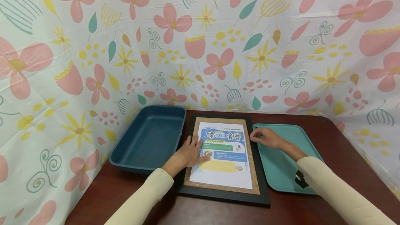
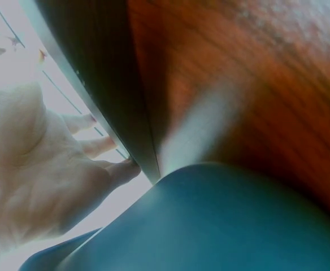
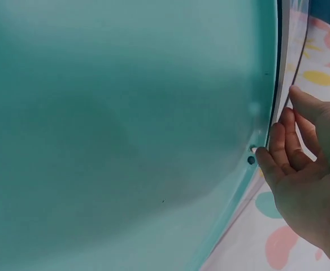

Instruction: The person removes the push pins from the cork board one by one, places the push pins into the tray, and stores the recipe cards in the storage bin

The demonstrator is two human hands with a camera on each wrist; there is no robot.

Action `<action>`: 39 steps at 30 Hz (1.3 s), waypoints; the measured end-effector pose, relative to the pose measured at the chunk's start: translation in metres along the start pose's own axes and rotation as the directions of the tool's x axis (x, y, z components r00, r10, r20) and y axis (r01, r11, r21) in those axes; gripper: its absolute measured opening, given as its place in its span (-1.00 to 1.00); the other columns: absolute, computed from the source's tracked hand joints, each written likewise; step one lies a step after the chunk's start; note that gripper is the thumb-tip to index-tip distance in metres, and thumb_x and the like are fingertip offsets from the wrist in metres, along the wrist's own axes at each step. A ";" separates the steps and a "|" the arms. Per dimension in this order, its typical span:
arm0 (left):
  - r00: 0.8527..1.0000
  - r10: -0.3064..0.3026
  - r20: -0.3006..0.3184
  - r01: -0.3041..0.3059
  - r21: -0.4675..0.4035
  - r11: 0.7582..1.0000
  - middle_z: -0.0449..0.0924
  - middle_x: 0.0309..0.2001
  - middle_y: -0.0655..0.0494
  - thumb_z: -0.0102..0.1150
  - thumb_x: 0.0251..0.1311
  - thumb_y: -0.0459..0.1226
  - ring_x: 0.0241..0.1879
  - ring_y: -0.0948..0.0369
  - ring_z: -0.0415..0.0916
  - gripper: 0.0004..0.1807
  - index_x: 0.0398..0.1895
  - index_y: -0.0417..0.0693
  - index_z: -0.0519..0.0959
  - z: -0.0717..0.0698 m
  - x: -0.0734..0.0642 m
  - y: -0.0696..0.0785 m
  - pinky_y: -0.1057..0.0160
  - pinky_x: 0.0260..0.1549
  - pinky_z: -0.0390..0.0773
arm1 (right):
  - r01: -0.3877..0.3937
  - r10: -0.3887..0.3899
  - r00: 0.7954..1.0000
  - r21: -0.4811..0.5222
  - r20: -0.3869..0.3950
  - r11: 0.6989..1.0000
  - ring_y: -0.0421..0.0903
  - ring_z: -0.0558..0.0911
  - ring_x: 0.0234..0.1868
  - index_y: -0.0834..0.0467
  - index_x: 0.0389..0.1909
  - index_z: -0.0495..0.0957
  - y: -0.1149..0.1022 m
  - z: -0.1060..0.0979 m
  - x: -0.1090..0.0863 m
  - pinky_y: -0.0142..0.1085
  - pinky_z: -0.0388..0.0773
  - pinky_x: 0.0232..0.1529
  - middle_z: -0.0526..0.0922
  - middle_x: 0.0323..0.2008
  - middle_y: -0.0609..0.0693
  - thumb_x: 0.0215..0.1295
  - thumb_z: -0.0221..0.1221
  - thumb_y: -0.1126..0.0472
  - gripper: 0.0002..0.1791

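A printed poster (image 1: 218, 180) with Chinese lettering and blue, green and yellow blocks lies on a cork-faced board with a black frame (image 1: 225, 199). My left hand (image 1: 189, 152) rests with spread fingers on the poster's left side and the cork. In the left wrist view the left hand (image 2: 46, 164) extends past the frame's dark edge. At the frame's right edge is my right hand (image 1: 267, 138), its thumb and fingertips bent close together. The right wrist view shows the right hand (image 3: 312, 169) beside the rim of the green tray (image 3: 125, 141); whether it pinches anything is unclear.
Left of the board stands a deep blue bin (image 1: 150, 141), close to my left arm. A small black object (image 1: 300, 180) lies on the tray, partly behind my right sleeve. The dark red table (image 1: 347, 148) meets a flowered cloth (image 1: 200, 55) at the back.
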State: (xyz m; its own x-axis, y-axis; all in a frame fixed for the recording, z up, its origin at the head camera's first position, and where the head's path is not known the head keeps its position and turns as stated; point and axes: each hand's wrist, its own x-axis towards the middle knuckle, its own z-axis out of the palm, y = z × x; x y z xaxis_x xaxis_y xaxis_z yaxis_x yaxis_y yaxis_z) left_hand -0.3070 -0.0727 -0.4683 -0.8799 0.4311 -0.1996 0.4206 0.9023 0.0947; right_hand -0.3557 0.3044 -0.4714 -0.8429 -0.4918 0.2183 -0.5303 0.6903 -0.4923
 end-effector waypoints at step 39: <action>1.000 0.002 -0.003 -0.002 0.013 1.000 -0.17 0.68 -0.10 -0.17 0.42 0.41 0.64 -0.21 -0.22 0.03 0.71 -0.03 -0.03 0.000 0.000 -0.001 -0.08 0.54 0.05 | -0.132 0.123 0.985 -0.064 -0.122 0.989 -0.01 0.69 -0.30 0.29 -0.29 0.72 0.033 0.001 -0.006 -0.03 0.66 -0.21 0.75 -0.34 0.08 0.36 0.33 0.36 -0.94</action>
State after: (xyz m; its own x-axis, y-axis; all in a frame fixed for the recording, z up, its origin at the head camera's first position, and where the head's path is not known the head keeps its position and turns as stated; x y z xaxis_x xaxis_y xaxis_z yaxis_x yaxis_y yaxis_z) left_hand -0.3076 -0.0733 -0.4686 -0.8799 0.4326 -0.1965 0.4249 0.9015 0.0819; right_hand -0.3679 0.3293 -0.4901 -0.9066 -0.3345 0.2574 -0.4195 0.7813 -0.4622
